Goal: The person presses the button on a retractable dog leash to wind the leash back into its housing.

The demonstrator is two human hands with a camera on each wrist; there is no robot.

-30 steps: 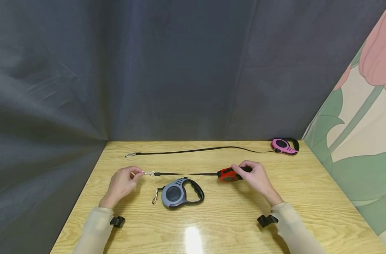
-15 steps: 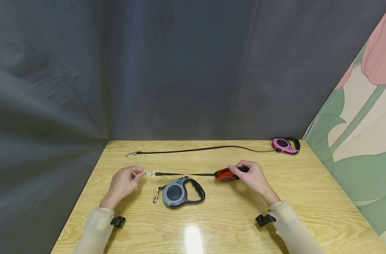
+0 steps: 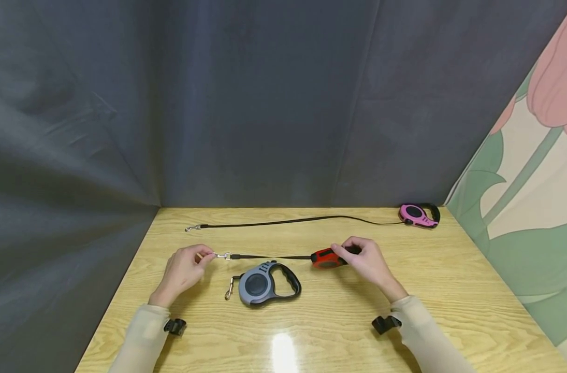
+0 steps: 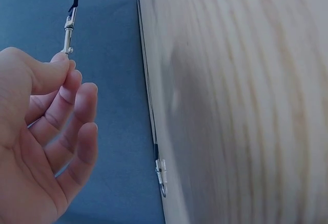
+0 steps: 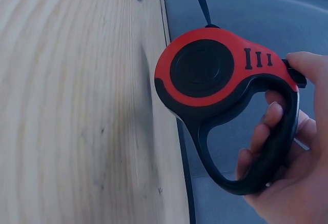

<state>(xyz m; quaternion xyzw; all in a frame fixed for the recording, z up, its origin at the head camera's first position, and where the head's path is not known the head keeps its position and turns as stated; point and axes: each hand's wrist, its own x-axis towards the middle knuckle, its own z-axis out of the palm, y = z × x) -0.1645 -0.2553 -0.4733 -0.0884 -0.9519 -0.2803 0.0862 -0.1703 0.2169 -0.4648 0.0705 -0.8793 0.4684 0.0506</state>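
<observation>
My right hand point(image 3: 368, 263) grips the black handle of a red retractable dog leash point(image 5: 202, 69). In the right wrist view its fingers curl through the handle loop and the thumb lies at the black button point(image 5: 294, 74). At the left, my left hand point(image 3: 184, 269) pinches the end of the metal snap hook point(image 4: 68, 32) between thumb and fingertips. The black strap point(image 3: 269, 257) runs taut between the hook and the red case, with a slight twist. In front of the strap, a grey retractable leash point(image 3: 257, 284) lies on the table, its own hook point(image 3: 229, 289) at its left.
At the table's back right corner lies a pink retractable leash point(image 3: 416, 215). Its black cord point(image 3: 283, 220) stretches left along the back to a metal snap hook point(image 3: 192, 228). A dark curtain point(image 3: 264, 103) borders the wooden table point(image 3: 339, 331) behind and at the left.
My right hand has moved a little left with the red leash, so the strap between my hands is shorter. The left hand has barely shifted and still pinches the snap hook.
</observation>
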